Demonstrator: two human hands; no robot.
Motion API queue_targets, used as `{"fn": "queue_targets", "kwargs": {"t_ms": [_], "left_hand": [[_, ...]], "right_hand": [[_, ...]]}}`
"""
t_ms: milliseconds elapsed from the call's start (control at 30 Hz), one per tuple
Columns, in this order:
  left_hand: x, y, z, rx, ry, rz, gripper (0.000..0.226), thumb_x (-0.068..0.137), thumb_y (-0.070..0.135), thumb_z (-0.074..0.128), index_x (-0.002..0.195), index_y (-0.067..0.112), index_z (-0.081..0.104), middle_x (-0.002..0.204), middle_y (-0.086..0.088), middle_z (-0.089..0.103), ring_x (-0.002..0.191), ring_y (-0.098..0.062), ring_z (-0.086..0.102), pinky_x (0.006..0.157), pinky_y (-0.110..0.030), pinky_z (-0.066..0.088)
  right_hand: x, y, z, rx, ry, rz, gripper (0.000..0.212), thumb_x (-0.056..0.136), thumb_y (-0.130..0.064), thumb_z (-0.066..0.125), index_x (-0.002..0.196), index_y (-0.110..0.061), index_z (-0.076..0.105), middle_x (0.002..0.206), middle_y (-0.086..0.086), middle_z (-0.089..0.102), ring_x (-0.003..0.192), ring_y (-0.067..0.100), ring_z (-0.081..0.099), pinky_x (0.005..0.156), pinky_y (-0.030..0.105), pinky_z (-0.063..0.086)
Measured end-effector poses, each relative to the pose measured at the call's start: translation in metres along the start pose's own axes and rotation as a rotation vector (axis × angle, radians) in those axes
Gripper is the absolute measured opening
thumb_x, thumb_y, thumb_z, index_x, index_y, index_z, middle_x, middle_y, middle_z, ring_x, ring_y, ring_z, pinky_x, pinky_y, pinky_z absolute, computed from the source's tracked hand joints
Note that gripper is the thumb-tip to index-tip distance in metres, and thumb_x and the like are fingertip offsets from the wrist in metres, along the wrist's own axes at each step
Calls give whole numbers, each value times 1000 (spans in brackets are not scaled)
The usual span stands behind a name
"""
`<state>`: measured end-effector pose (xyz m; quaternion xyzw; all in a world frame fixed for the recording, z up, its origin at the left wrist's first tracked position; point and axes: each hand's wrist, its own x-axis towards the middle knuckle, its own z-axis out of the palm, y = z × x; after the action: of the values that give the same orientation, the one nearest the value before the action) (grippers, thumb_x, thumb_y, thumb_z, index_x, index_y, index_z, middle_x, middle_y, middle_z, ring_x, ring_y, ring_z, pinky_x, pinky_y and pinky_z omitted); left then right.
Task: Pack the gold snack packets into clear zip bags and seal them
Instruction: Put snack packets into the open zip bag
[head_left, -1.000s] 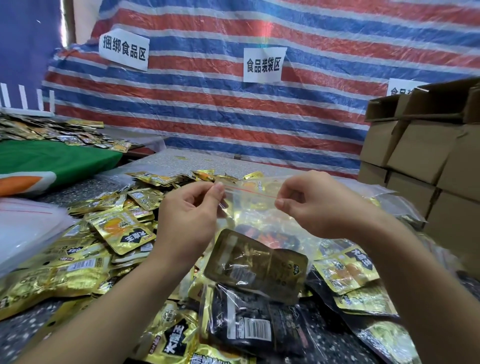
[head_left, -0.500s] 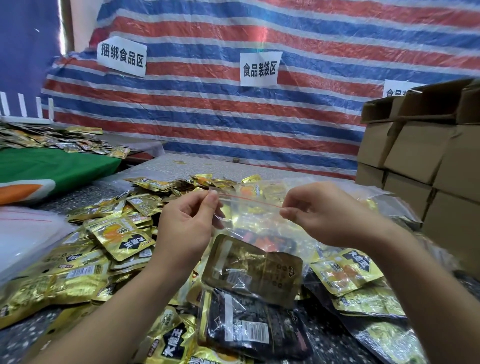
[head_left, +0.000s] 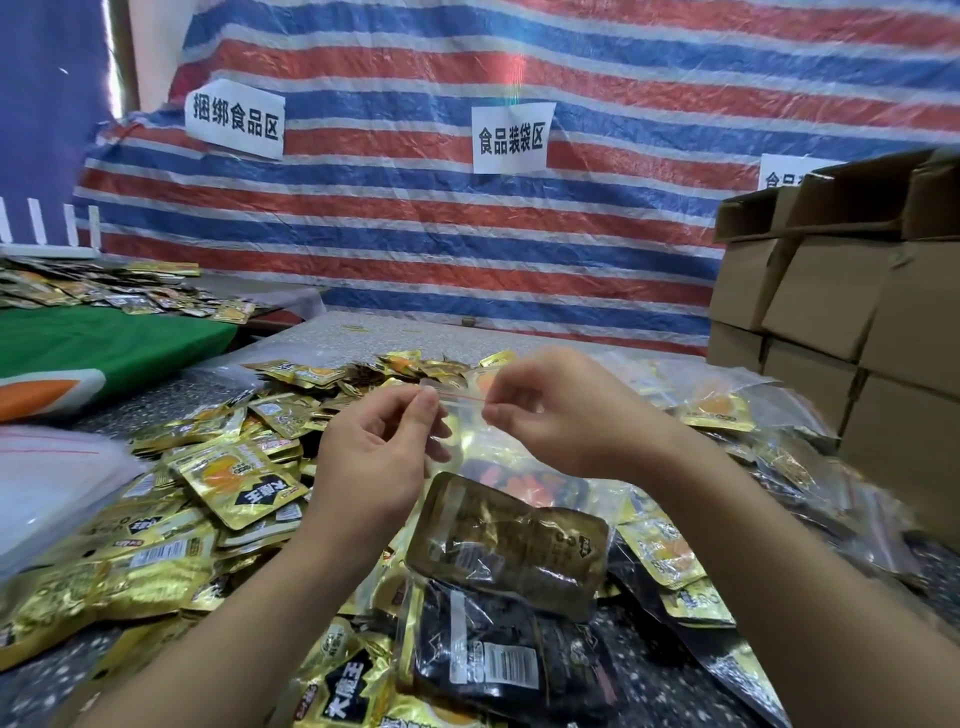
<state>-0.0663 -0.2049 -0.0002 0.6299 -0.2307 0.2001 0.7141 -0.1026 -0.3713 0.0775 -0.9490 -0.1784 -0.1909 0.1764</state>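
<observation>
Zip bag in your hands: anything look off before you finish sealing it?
Nothing stands out. Left hand and right hand pinch the zip bag at its red zip line, packets hanging inside. The gold packets lie in a loose heap on the table, none visibly torn.

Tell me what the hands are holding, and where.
Both hands, left hand and right hand, pinch the clear zip bag at its red-lined top seal strip.
</observation>
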Motion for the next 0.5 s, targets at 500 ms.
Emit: {"fn": "queue_targets", "kwargs": {"t_ms": [500], "left_hand": [[1, 6, -5, 83, 79, 46, 25, 97, 20, 59, 75, 15, 71, 66, -4, 68, 58, -8, 60, 51, -19, 47]], "right_hand": [[-42, 50, -19, -13, 123, 27, 19, 92, -20, 68, 74, -28, 68, 70, -11, 66, 73, 4, 59, 62, 13, 43]]}}
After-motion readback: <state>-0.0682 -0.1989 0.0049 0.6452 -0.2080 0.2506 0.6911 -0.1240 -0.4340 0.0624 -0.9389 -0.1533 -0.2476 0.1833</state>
